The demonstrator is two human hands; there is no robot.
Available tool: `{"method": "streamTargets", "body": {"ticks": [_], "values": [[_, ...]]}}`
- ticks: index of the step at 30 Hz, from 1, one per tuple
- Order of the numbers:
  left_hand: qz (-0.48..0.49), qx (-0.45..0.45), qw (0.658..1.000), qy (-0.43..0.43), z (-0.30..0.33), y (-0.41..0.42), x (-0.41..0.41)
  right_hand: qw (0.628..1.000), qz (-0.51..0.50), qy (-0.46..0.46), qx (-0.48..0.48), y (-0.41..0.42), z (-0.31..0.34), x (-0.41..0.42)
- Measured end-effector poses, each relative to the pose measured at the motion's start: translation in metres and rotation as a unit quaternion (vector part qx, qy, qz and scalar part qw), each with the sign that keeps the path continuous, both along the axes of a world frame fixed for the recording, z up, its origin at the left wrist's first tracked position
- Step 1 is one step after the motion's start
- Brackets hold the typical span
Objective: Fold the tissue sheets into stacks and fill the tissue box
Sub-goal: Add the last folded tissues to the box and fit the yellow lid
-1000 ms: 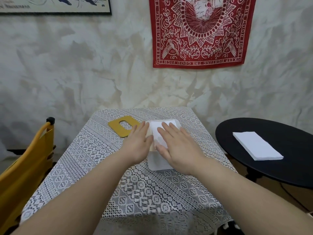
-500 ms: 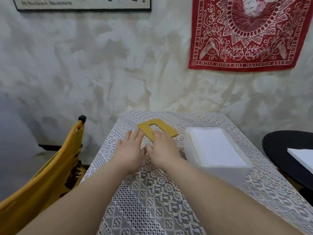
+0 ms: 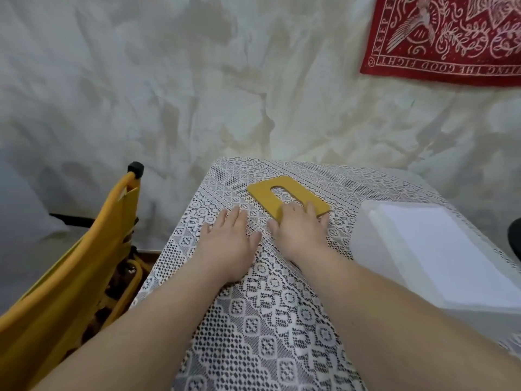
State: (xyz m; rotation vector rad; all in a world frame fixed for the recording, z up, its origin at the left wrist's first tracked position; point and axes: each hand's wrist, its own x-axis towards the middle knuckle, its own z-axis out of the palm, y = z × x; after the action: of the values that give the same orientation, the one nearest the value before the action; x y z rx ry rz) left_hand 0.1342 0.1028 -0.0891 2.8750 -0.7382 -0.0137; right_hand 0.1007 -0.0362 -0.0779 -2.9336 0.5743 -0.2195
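Lace-covered bench [image 3: 267, 320]: right hand [image 3: 300, 231] flat on stiff yellow lid [image 3: 287, 197] (light, best pinched by an edge), left hand [image 3: 229, 239] spread

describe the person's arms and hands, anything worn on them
Both forearms are bare as far as the frame shows, with no sleeves in view. The left hand and right hand wear no gloves, and no rings, watch or bracelets show on the fingers or wrists. No markings are visible on them.

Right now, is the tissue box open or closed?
Open. The tissue box has no cover: white tissues show inside, and the yellow lid lies on the table.
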Motion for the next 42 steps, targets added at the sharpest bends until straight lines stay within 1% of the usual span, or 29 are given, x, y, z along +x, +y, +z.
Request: {"method": "streamTargets", "body": {"ticks": [4,7,9,11,15,18,22,24,25,27,28,30,31,34,36,38,40,42], "values": [[-0.004,-0.012,1.000,-0.006,0.000,-0.001,-0.003,1.000,-0.014,-0.001,0.020,0.001,0.004,0.002],[0.003,-0.037,0.999,-0.015,0.004,0.000,-0.005,0.999,-0.010,-0.031,0.024,0.008,0.005,0.000],[0.014,-0.091,0.996,-0.019,0.009,0.001,-0.011,0.997,-0.003,-0.076,0.029,0.014,0.007,-0.008],[0.036,-0.170,0.985,-0.013,0.020,0.002,-0.022,0.992,0.012,-0.114,0.053,0.024,0.010,-0.023],[0.106,-0.263,0.959,0.007,0.046,0.006,-0.051,0.967,0.024,-0.170,0.188,0.044,0.017,-0.063],[0.148,-0.344,0.927,0.018,0.065,0.013,-0.076,0.949,0.037,-0.211,0.231,0.057,0.029,-0.091],[0.155,-0.410,0.899,0.021,0.086,0.026,-0.108,0.933,0.087,-0.235,0.260,0.072,0.050,-0.121],[0.158,-0.477,0.864,0.028,0.100,0.034,-0.124,0.933,0.113,-0.234,0.248,0.075,0.063,-0.138],[0.154,-0.511,0.845,0.030,0.107,0.037,-0.132,0.936,0.123,-0.235,0.230,0.073,0.068,-0.145],[0.142,-0.556,0.819,0.027,0.122,0.043,-0.148,0.947,0.127,-0.228,0.187,0.067,0.080,-0.163],[0.140,-0.580,0.802,0.032,0.128,0.045,-0.155,0.950,0.118,-0.231,0.176,0.062,0.086,-0.171],[0.141,-0.636,0.757,0.054,0.140,0.044,-0.166,0.946,0.080,-0.256,0.181,0.048,0.096,-0.188],[0.143,-0.648,0.746,0.062,0.144,0.041,-0.171,0.942,0.051,-0.270,0.194,0.040,0.101,-0.198],[0.130,-0.657,0.737,0.094,0.149,0.021,-0.183,0.915,-0.032,-0.291,0.278,0.011,0.113,-0.227],[0.112,-0.654,0.738,0.124,0.145,0.000,-0.190,0.875,-0.078,-0.295,0.376,-0.009,0.116,-0.245],[0.100,-0.638,0.750,0.141,0.137,-0.024,-0.196,0.831,-0.099,-0.300,0.459,-0.029,0.116,-0.261],[0.088,-0.621,0.765,0.149,0.131,-0.049,-0.205,0.819,-0.110,-0.306,0.473,-0.048,0.113,-0.275],[0.054,-0.599,0.781,0.170,0.127,-0.068,-0.211,0.814,-0.130,-0.324,0.464,-0.066,0.112,-0.286]]}}
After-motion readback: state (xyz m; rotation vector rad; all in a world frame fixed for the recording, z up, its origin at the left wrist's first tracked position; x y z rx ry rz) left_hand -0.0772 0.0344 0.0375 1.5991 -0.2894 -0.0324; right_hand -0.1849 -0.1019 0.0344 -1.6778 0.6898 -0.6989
